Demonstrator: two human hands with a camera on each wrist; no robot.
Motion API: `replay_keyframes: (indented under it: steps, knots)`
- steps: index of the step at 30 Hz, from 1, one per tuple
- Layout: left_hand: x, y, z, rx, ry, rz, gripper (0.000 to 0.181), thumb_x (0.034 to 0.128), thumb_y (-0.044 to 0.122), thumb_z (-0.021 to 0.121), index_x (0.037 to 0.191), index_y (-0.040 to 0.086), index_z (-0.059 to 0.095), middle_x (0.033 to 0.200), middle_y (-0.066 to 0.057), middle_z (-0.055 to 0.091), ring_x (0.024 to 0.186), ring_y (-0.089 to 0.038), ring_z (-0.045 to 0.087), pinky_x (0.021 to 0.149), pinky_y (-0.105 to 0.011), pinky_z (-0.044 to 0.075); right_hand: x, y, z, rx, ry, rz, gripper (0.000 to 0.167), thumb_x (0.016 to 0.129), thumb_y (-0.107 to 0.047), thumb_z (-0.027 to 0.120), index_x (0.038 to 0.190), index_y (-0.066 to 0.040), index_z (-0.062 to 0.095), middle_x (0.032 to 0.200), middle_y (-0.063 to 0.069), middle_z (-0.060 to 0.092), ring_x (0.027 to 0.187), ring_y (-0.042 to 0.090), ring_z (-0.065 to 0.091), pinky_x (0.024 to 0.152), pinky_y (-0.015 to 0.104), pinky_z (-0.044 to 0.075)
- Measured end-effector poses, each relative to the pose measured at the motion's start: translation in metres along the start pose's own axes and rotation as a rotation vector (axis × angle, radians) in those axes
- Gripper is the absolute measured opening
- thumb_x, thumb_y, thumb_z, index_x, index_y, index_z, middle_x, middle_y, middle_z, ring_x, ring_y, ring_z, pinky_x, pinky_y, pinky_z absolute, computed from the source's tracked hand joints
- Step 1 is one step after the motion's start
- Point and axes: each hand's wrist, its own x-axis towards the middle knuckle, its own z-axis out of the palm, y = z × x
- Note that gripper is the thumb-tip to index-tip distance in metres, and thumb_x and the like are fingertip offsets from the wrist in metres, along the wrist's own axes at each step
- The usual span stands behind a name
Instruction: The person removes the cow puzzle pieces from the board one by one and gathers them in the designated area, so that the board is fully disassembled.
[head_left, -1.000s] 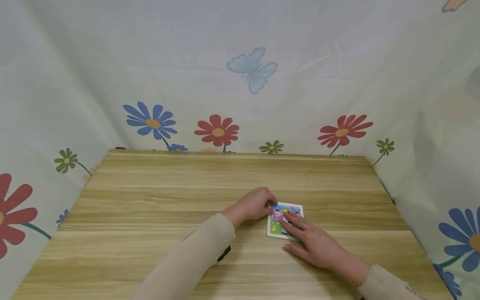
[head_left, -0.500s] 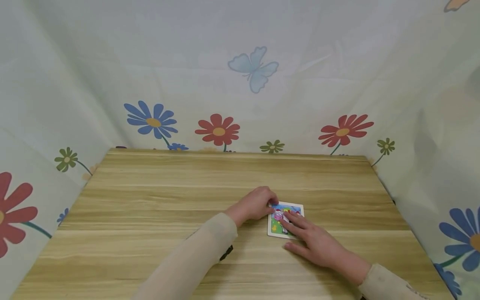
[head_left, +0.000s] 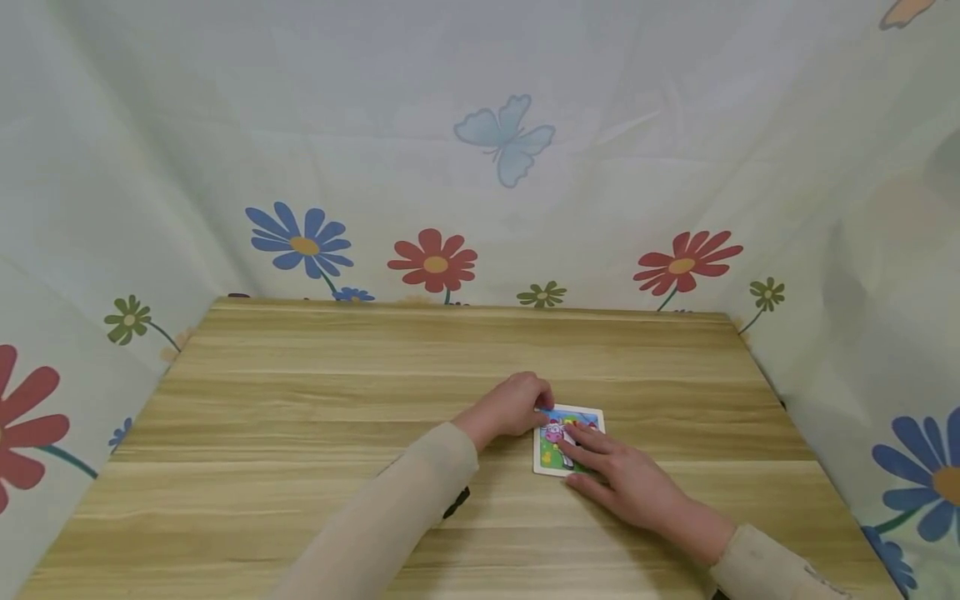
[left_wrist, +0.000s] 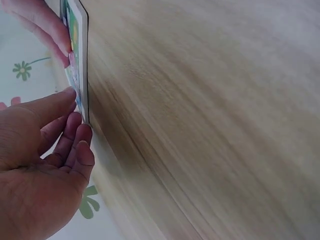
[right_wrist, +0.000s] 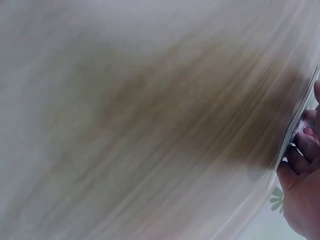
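Observation:
A small square picture board (head_left: 550,458) with a white border and a cartoon cow lies flat on the wooden table. At its upper left corner, my left hand (head_left: 513,404) has its fingers curled with thumb and fingertips at the edge; the left wrist view shows this hand (left_wrist: 45,150) with its fingertips at the board's end (left_wrist: 84,60). My right hand (head_left: 641,487) rests over the board's right part, fingers fairly straight and spread on the picture. The right wrist view catches that hand (right_wrist: 302,185) at the frame's edge, beside the board's thin side.
The wooden table (head_left: 337,375) extends around the board on all sides. Behind it and along both sides hangs a pale cloth (head_left: 360,125) printed with flowers and a butterfly.
The right thumb has come slightly nearer the board's lower edge. Otherwise both hands and the board stay in place; the head view shifts slightly.

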Motion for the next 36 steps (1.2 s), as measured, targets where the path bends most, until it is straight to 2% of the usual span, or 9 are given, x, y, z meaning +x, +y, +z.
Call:
replay_keyframes:
  steps: [4, 10, 17, 20, 27, 36]
  knots:
    - [-0.001, 0.001, -0.001, -0.007, -0.008, -0.013, 0.007, 0.0885, 0.022, 0.068, 0.092, 0.017, 0.066, 0.088, 0.005, 0.054, 0.082, -0.011, 0.049, 0.076, -0.026, 0.042, 0.001, 0.000, 0.001, 0.002, 0.008, -0.003, 0.051, 0.092, -0.043, 0.058, 0.137, -0.022, 0.051, 0.146, 0.002, 0.040, 0.132, 0.021, 0.038, 0.097, 0.046, 0.041]
    - [-0.002, 0.003, -0.001, 0.005, 0.017, -0.025, 0.012, 0.0887, 0.021, 0.068, 0.099, 0.016, 0.066, 0.091, 0.005, 0.055, 0.085, -0.010, 0.050, 0.080, -0.026, 0.044, 0.001, 0.001, 0.002, -0.011, 0.035, -0.003, 0.047, 0.092, -0.041, 0.059, 0.135, -0.023, 0.053, 0.145, 0.001, 0.042, 0.130, 0.020, 0.041, 0.094, 0.045, 0.043]
    - [0.000, -0.002, 0.003, 0.018, 0.045, 0.038, 0.010, 0.0877, 0.020, 0.069, 0.096, 0.016, 0.069, 0.088, 0.008, 0.058, 0.083, -0.009, 0.052, 0.080, -0.025, 0.044, 0.004, 0.003, 0.003, -0.067, 0.094, -0.033, 0.042, 0.092, -0.038, 0.061, 0.131, -0.024, 0.058, 0.139, 0.000, 0.050, 0.124, 0.020, 0.049, 0.088, 0.045, 0.047]
    - [0.000, -0.003, 0.003, 0.008, 0.048, 0.046, 0.010, 0.0877, 0.020, 0.069, 0.097, 0.015, 0.070, 0.089, 0.007, 0.059, 0.083, -0.008, 0.051, 0.079, -0.025, 0.044, 0.006, 0.005, 0.004, -0.078, 0.120, -0.052, 0.042, 0.090, -0.036, 0.064, 0.129, -0.021, 0.060, 0.136, 0.001, 0.052, 0.122, 0.020, 0.051, 0.088, 0.044, 0.047]
    - [-0.001, -0.003, 0.004, -0.008, 0.048, 0.024, 0.013, 0.0876, 0.021, 0.069, 0.099, 0.015, 0.069, 0.092, 0.005, 0.059, 0.082, -0.009, 0.051, 0.079, -0.025, 0.044, 0.012, 0.005, 0.006, -0.060, 0.147, -0.080, 0.042, 0.088, -0.032, 0.068, 0.128, -0.020, 0.061, 0.133, 0.003, 0.055, 0.119, 0.021, 0.053, 0.086, 0.044, 0.048]
    - [0.001, -0.002, 0.005, 0.005, 0.026, 0.011, 0.014, 0.0873, 0.023, 0.070, 0.099, 0.016, 0.067, 0.092, 0.006, 0.057, 0.084, -0.009, 0.051, 0.079, -0.025, 0.045, 0.010, 0.006, 0.009, -0.028, 0.148, -0.059, 0.043, 0.088, -0.034, 0.067, 0.129, -0.020, 0.060, 0.134, 0.003, 0.054, 0.120, 0.020, 0.052, 0.087, 0.043, 0.048]
